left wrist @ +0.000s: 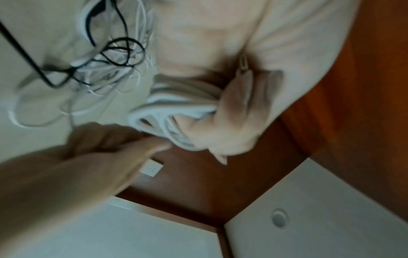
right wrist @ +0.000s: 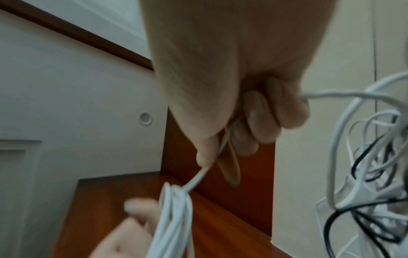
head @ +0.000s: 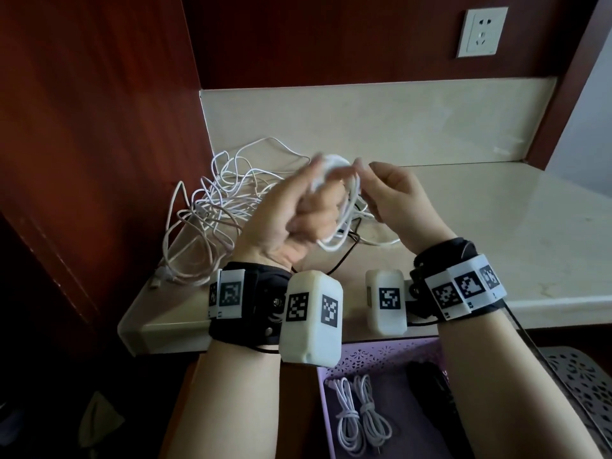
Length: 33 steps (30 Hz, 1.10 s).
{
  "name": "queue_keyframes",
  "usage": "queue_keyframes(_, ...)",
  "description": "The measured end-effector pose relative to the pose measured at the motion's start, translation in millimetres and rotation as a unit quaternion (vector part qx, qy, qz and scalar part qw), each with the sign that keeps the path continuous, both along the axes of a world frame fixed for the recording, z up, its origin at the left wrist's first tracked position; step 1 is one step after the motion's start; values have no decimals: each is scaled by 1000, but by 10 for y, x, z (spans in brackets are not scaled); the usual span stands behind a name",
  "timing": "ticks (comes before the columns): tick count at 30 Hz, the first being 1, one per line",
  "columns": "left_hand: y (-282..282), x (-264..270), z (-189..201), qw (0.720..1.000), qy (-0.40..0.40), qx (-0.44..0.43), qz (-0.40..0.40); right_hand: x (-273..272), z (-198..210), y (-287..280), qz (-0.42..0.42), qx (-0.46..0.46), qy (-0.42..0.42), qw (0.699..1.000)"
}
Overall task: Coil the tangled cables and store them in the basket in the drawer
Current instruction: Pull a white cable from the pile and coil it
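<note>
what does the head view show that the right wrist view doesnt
Only the head view shows the purple basket below the counter edge, with two tied white cable bundles in it, and the wall socket.

Only the right wrist view shows the right hand pinching the cable's free strand between thumb and fingers, and a round white fitting on a pale panel.

Both show the left hand holding the white coil, and the tangled pile of white and black cables on the counter.
</note>
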<state>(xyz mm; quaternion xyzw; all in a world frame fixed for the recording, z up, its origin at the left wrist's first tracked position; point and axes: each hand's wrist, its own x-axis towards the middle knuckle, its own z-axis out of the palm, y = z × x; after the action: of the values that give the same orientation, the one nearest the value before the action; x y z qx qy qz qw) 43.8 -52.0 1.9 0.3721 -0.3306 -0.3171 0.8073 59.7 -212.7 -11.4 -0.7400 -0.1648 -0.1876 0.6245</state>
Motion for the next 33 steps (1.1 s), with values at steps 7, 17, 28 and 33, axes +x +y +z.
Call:
queue_keyframes(7,295,60,93,947,96,-297,82,64,-83,-95,30,-227,46,972)
queue_keyframes(17,263,59,82,933,80,-320,142,117,-8,-332,-230,-346,7,910)
queue_keyframes(28,43,130,-2,934,105,-284,189,22,108,-550,-424,-186,-123,878)
queue_keyframes(33,206,193,-12,851,173,-453,200,3,124,-431,-195,-313,-173,913)
